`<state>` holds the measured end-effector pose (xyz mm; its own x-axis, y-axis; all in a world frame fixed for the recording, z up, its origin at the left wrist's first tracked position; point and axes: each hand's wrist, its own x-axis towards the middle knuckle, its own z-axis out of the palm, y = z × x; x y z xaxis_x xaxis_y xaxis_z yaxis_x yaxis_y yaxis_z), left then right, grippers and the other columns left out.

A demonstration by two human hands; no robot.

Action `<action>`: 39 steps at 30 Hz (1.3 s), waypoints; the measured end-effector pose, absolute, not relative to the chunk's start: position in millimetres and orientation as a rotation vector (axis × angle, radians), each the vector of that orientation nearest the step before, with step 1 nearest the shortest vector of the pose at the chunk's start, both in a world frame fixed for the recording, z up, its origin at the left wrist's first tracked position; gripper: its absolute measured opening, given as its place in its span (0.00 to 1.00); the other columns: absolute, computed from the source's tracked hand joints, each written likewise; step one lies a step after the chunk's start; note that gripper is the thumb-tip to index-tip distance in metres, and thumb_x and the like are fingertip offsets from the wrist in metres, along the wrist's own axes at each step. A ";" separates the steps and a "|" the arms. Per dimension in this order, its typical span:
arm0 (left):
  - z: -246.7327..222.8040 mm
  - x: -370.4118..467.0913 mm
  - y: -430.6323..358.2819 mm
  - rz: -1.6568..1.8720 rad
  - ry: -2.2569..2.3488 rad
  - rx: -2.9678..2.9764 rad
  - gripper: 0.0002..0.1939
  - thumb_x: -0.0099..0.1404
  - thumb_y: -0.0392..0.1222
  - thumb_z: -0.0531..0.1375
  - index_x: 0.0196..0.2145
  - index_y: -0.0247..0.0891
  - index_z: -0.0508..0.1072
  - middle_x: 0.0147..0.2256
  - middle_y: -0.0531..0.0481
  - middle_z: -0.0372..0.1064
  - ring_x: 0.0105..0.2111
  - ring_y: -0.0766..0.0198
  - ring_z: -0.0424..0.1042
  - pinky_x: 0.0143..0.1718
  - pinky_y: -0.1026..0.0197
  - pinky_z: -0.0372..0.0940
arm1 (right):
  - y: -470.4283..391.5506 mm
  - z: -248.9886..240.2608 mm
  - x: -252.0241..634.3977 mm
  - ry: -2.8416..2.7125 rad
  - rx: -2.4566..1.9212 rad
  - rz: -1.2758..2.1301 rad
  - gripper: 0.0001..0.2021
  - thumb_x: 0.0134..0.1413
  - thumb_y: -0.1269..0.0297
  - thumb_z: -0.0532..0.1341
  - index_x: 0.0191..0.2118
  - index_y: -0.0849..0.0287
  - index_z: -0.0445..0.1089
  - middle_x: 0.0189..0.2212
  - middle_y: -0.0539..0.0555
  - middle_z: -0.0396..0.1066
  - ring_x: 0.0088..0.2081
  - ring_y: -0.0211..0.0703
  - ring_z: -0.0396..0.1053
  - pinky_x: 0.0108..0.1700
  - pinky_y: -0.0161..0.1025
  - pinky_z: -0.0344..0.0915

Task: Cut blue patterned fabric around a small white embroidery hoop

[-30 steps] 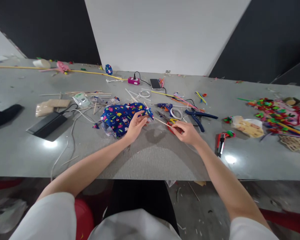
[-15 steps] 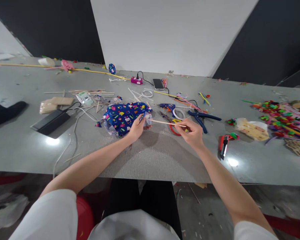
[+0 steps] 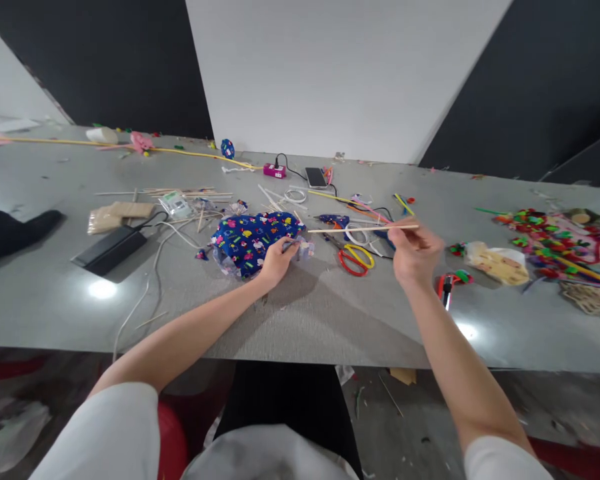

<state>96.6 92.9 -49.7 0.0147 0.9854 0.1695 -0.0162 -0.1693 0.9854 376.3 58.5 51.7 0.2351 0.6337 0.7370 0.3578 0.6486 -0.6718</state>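
Note:
A blue patterned cloth bundle (image 3: 245,237) lies on the grey table, with clear wrapping showing at its edges. My left hand (image 3: 279,261) is closed on the right end of this bundle. Above the table my right hand (image 3: 416,253), a little blurred, pinches a thin wooden stick (image 3: 350,231) near its right end. The stick points left, and its far tip is just right of the bundle. Below the stick lie scissors (image 3: 355,259) with red and yellow handles.
A glue gun (image 3: 331,219) and white coiled tubing (image 3: 356,235) lie behind the scissors. A red cutter (image 3: 447,288) is at the right, near colourful pipe cleaners (image 3: 545,233). At the left are a black box (image 3: 111,248) and a cable (image 3: 153,277).
My right hand has moved right and slightly up with the stick, whose tip has drawn away from the bundle's right end. The scissors show more fully. My left hand still grips the cloth.

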 end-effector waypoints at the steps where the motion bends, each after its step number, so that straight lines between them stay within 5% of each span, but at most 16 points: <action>1: -49.1 96.0 92.5 1.320 1.092 1.367 0.12 0.68 0.49 0.65 0.34 0.37 0.78 0.28 0.53 0.69 0.28 0.66 0.62 0.30 0.64 0.57 | 60.1 59.9 375.0 -1.362 -0.910 0.234 0.14 0.58 0.49 0.71 0.34 0.55 0.77 0.29 0.52 0.69 0.31 0.43 0.66 0.34 0.42 0.65; 7: -51.8 96.2 91.2 1.308 1.106 1.352 0.25 0.66 0.60 0.64 0.22 0.38 0.68 0.21 0.56 0.54 0.24 0.68 0.51 0.27 0.62 0.45 | 60.5 84.0 340.9 -1.357 -0.861 0.825 0.17 0.64 0.48 0.64 0.31 0.53 0.64 0.27 0.50 0.61 0.27 0.40 0.65 0.30 0.41 0.66; 13: -50.4 96.4 89.2 1.315 1.188 1.388 0.30 0.67 0.65 0.62 0.21 0.40 0.60 0.20 0.57 0.48 0.24 0.68 0.47 0.26 0.62 0.43 | 46.6 15.8 289.1 -1.398 -0.974 1.759 0.22 0.60 0.41 0.66 0.35 0.54 0.60 0.20 0.44 0.65 0.15 0.37 0.63 0.17 0.35 0.56; 18: -43.9 97.1 83.7 1.285 1.122 1.500 0.24 0.70 0.58 0.61 0.25 0.37 0.70 0.23 0.56 0.58 0.26 0.67 0.54 0.29 0.63 0.51 | 35.9 -22.9 272.6 -1.347 -1.032 1.847 0.24 0.59 0.40 0.67 0.37 0.54 0.59 0.23 0.47 0.73 0.21 0.43 0.74 0.24 0.38 0.69; 28: -38.0 98.2 77.2 1.216 1.023 1.554 0.22 0.69 0.59 0.62 0.31 0.36 0.78 0.26 0.54 0.66 0.28 0.66 0.60 0.32 0.63 0.56 | 40.2 -29.3 278.3 -1.307 -0.975 1.764 0.23 0.59 0.41 0.68 0.35 0.54 0.60 0.21 0.45 0.68 0.18 0.39 0.68 0.22 0.38 0.63; 33: -45.3 97.1 81.2 1.266 1.018 1.436 0.31 0.70 0.68 0.59 0.25 0.37 0.75 0.21 0.53 0.57 0.25 0.64 0.58 0.30 0.60 0.58 | 40.4 -31.1 277.4 -1.274 -0.944 1.764 0.23 0.59 0.41 0.69 0.34 0.53 0.60 0.21 0.43 0.65 0.18 0.36 0.62 0.22 0.37 0.61; 39: -54.8 96.7 87.2 1.241 1.004 1.295 0.32 0.68 0.71 0.58 0.33 0.37 0.82 0.21 0.52 0.61 0.32 0.58 0.70 0.38 0.58 0.67 | 42.1 -34.3 277.4 -1.275 -0.913 1.755 0.23 0.60 0.42 0.69 0.33 0.54 0.61 0.21 0.44 0.63 0.18 0.35 0.60 0.20 0.37 0.57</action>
<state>96.7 87.2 -54.8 0.1162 0.9853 0.1254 -0.0834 -0.1161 0.9897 277.4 42.1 -34.3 -0.4483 0.8872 -0.1095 -0.1703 -0.2050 -0.9638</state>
